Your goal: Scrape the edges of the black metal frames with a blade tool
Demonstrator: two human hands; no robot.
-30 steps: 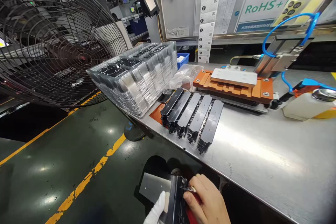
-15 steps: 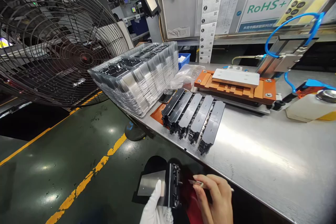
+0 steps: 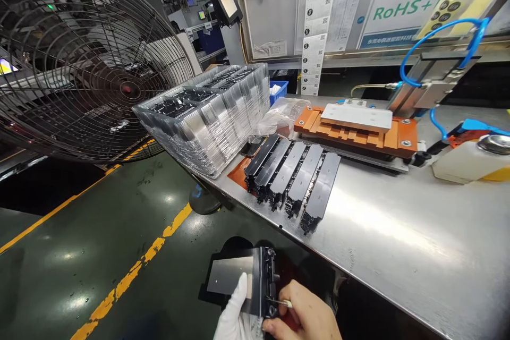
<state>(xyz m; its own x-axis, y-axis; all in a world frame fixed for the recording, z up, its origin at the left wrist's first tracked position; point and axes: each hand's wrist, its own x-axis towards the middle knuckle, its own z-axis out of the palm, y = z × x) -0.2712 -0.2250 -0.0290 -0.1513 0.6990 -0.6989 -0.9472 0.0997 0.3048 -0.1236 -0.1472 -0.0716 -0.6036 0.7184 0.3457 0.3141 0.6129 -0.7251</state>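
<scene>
My left hand (image 3: pixel 235 311), in a white glove, grips a black plastic housing (image 3: pixel 258 276) below the table's front edge. The thumb lies across its shiny rectangular panel (image 3: pixel 227 276). Bare, my right hand (image 3: pixel 308 311) is closed around a small knife (image 3: pixel 287 303) with a pale handle. Its thin blade meets the ribbed right edge of the housing, near a round boss; the exact contact is too small to tell. My right fingers are close against the housing's lower corner.
Several long black plastic parts (image 3: pixel 295 170) lie side by side on the metal table (image 3: pixel 382 223). Behind them stand an orange fixture (image 3: pixel 358 138) and a stack of clear trays (image 3: pixel 215 122). A white bottle (image 3: pixel 462 162) is at right, a large fan (image 3: pixel 119 79) at left.
My right hand has moved left and down with the knife, from beside the housing onto its right edge. The housing has tilted slightly and stays in my left hand.
</scene>
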